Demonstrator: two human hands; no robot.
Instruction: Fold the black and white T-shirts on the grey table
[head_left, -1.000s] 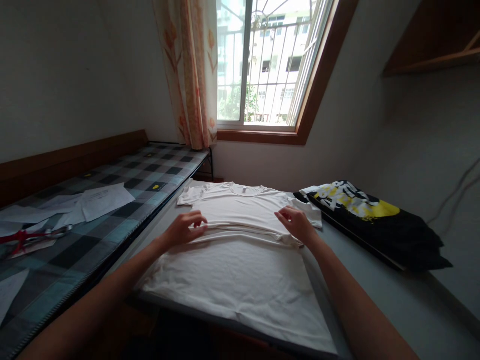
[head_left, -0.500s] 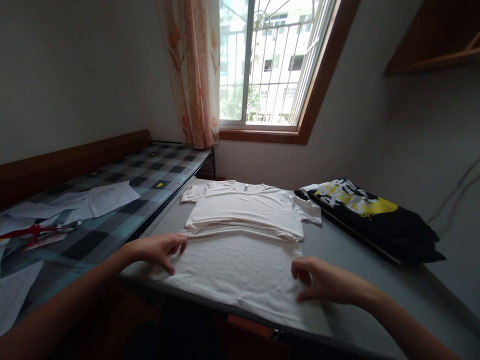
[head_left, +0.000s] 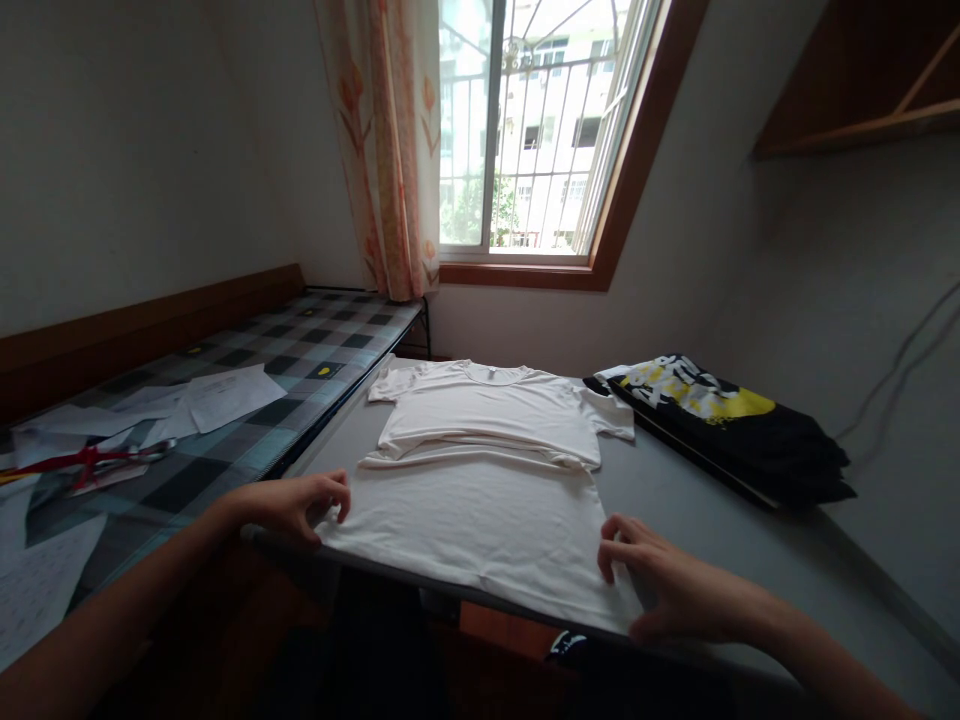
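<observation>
A white short-sleeved T-shirt (head_left: pixel 472 515) lies spread on a grey table (head_left: pixel 675 520), its neckline toward the window. A loose crosswise fold runs over its middle, and its hem lies along the near table edge. My left hand (head_left: pixel 296 503) rests at the hem's left corner, fingers bent and thumb apart from them. At the right corner of the hem, my right hand (head_left: pixel 664 578) touches the cloth with fingers curled and thumb spread away. I see no cloth gripped in either hand.
A stack of folded dark clothes (head_left: pixel 720 430) with a yellow and white print lies at the table's right. On the left, a checked mattress (head_left: pixel 337 330) bears paper sheets (head_left: pixel 236 395) and a red strap-like item (head_left: pixel 86 460). A curtain (head_left: pixel 397 150) hangs beside the window.
My left hand has shifted left and my right hand slightly right and down, both to the hem corners. The shirt's lower part has drawn slightly back from the near edge.
</observation>
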